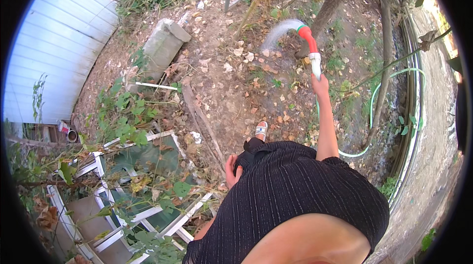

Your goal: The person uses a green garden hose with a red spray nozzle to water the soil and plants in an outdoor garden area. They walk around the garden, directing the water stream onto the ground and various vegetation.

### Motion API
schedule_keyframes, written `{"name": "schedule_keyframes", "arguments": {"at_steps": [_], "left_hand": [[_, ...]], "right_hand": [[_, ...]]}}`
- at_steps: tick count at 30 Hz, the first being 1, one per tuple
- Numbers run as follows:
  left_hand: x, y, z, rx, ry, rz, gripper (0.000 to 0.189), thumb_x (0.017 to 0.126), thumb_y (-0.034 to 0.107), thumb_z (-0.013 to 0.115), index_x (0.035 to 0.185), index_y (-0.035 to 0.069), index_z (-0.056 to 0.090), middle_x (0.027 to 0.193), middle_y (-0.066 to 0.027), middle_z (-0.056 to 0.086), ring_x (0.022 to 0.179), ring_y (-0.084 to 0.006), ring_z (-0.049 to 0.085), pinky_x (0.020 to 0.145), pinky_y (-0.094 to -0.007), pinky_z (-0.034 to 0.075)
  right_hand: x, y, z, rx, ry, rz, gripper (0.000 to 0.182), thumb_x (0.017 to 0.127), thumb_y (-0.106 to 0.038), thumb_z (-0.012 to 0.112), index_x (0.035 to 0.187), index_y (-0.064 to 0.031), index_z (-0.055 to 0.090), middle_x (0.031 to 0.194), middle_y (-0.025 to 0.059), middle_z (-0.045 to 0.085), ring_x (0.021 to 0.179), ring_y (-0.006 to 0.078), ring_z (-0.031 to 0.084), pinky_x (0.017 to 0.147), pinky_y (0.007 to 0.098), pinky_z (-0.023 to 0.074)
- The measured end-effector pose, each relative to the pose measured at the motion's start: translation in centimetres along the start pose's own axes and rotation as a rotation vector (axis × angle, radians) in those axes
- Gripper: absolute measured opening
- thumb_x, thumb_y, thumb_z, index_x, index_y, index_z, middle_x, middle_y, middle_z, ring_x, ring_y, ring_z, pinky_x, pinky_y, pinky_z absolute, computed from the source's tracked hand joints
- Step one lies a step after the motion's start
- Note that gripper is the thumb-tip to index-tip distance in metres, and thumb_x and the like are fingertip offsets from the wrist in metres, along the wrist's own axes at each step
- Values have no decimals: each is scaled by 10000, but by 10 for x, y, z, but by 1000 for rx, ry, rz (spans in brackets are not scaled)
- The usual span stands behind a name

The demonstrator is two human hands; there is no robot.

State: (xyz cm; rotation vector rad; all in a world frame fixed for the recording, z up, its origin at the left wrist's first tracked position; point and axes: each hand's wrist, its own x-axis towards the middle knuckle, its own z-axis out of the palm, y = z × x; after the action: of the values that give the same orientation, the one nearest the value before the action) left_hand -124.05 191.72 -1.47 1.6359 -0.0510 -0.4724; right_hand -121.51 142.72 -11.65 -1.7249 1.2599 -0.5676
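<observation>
My right hand (320, 86) is wrapped around the white handle of a watering wand (309, 38) with a red, angled head and a green rim. A fan of water (279, 33) arcs from the head toward the left and falls on leaf-strewn soil. A pale green garden hose (374, 103) shows in part below the hand and loops off to the right. Beside my dark clothing, my left hand (231, 171) hangs low with its fingers curled. Whether it grips the cloth is not clear, since the fabric partly covers it.
Tree trunks (338, 0) rise close to the wand's right. White-framed window sashes (147, 214), overgrown with vines, lie at lower left. A concrete block (162, 51) and a wooden plank (201, 116) rest on the soil. White metal siding (63, 46) bounds the left; long pipes (414, 116) run along the right.
</observation>
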Motion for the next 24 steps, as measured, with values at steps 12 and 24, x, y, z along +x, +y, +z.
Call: {"name": "schedule_keyframes", "arguments": {"at_steps": [12,24], "left_hand": [[6,-9,-3,-44,-4,-43,532,905,167,512,1358,-14,298,1325,-204,424,1233,-265,412,1030,-344,293],[9,-15,-4,32,-29,-11,524,908,169,512,1358,1,305,1331,-189,421,1236,-264,410,1030,-347,291]], "right_hand": [[-7,-19,-10,74,55,-35,360,782,-323,663,894,12,592,708,119,607,637,213,591,592,362,445],[-1,-7,-3,18,30,-24,356,776,-331,662,929,-14,606,739,130,616,673,240,593,628,366,447]]}}
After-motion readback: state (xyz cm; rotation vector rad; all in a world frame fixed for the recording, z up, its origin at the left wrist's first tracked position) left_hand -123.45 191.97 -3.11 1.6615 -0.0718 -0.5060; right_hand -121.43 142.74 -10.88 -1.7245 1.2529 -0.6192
